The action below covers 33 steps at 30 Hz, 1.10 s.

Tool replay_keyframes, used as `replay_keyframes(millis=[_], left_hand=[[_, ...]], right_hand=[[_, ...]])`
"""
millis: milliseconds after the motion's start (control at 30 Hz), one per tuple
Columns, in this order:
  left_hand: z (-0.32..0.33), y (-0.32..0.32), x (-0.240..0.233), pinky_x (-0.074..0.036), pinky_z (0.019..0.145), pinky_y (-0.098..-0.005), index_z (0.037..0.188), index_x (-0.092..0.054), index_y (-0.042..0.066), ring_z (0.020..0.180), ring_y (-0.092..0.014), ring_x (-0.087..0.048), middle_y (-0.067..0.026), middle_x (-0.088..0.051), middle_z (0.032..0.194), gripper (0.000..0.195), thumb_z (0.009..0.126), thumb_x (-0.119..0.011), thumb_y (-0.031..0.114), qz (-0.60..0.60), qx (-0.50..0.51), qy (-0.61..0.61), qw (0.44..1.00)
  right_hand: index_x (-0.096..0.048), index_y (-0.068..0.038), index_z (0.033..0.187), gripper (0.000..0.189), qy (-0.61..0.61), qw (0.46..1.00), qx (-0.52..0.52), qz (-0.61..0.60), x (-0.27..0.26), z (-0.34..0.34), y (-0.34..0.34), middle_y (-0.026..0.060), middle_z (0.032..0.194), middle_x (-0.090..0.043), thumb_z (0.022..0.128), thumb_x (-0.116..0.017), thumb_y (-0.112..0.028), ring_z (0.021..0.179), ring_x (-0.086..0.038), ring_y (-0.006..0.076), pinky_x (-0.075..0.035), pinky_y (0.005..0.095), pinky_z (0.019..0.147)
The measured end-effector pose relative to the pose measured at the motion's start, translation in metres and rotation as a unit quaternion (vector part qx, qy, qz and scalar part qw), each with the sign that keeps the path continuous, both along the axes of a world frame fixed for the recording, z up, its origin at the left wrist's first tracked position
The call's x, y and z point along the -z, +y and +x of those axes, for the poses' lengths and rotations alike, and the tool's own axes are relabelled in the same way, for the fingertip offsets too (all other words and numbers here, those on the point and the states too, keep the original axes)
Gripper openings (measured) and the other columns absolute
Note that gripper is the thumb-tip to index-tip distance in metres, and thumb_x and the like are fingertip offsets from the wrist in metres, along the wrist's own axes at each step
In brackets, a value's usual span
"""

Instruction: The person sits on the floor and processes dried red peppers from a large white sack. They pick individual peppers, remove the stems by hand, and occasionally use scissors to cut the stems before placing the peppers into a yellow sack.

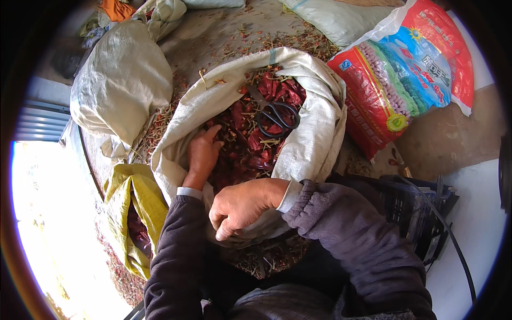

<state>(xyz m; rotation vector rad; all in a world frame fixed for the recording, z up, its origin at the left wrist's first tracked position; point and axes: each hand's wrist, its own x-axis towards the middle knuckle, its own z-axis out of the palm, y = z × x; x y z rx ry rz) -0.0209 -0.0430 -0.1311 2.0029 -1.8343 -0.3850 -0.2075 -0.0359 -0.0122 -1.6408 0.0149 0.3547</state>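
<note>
A white woven sack (310, 160) with its rim rolled down stands before me, holding dried red chili peppers (256, 140) with stems. Black-handled scissors (279, 120) lie on top of the peppers. Inside the sack's left side is my left hand (203, 154), its thumb and a finger apart at the peppers; nothing is plainly held. My right hand (244, 204) hangs over the sack's near rim with curled fingers. Its fingertips are partly hidden, so whether it holds something small cannot be told.
A yellow woven sack (150, 200) of red peppers stands at the left, below a full white sack (124, 80). A red and blue printed plastic bag (400, 76) lies at the right, above a dark plastic crate (408, 204) and a black cable (452, 236). Stems litter the floor.
</note>
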Motion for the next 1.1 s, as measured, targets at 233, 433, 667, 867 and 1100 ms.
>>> replay_keyframes(millis=[233, 433, 667, 867, 1100], left_hand=[[-0.011, 0.001, 0.004, -0.053, 0.070, -0.0445, 0.122, -0.069, 0.014, 0.082, -0.032, -0.064, -0.0105, -0.062, 0.089, 0.050, 0.074, -0.077, 0.005, -0.073, 0.081, -0.161, 0.981], [-0.021, -0.004, 0.000, -0.052, 0.065, -0.0423, 0.112, -0.070, 0.014, 0.077, -0.030, -0.061, -0.0080, -0.058, 0.082, 0.037, 0.077, -0.064, 0.004, -0.148, 0.149, -0.177, 0.961], [-0.011, -0.003, 0.001, -0.054, 0.067, -0.0437, 0.104, -0.072, 0.008, 0.078, -0.032, -0.064, -0.0110, -0.063, 0.085, 0.025, 0.079, -0.069, 0.005, -0.129, 0.078, -0.098, 0.984], [-0.016, 0.000, -0.068, -0.054, 0.076, -0.0320, 0.107, -0.072, 0.000, 0.079, -0.018, -0.067, -0.0106, -0.072, 0.090, 0.029, 0.083, -0.080, 0.015, -0.008, -0.070, 0.217, 0.974], [-0.015, 0.024, -0.101, -0.047, 0.072, -0.0204, 0.111, -0.066, 0.001, 0.079, -0.004, -0.055, 0.0033, -0.062, 0.087, 0.024, 0.093, -0.076, 0.013, 0.082, -0.088, 0.477, 0.871]], right_hand=[[-0.076, -0.002, 0.095, 0.028, 0.021, 0.994, 0.089, -0.063, 0.006, -0.005, -0.005, 0.0099, 0.079, -0.075, 0.091, -0.071, -0.029, 0.076, -0.071, 0.0228, -0.054, 0.0380, 0.071], [-0.077, -0.003, 0.094, 0.028, 0.020, 0.990, 0.113, -0.080, 0.013, -0.001, -0.001, 0.0093, 0.079, -0.075, 0.090, -0.071, -0.030, 0.077, -0.071, 0.0223, -0.054, 0.0388, 0.071], [-0.077, -0.003, 0.094, 0.028, 0.021, 0.984, 0.156, -0.086, 0.005, -0.001, -0.005, 0.0158, 0.084, -0.075, 0.088, -0.073, -0.030, 0.082, -0.072, 0.0300, -0.055, 0.0412, 0.076], [-0.072, -0.002, 0.085, 0.021, -0.004, 0.822, 0.415, -0.391, 0.009, -0.022, -0.028, 0.0198, 0.078, -0.071, 0.087, -0.072, -0.023, 0.074, -0.072, 0.0372, -0.057, 0.0483, 0.068], [-0.059, -0.004, 0.089, 0.026, -0.029, 0.762, 0.484, -0.429, 0.013, -0.028, -0.033, 0.0178, 0.075, -0.066, 0.092, -0.070, -0.027, 0.076, -0.068, 0.0405, -0.052, 0.0503, 0.065]])
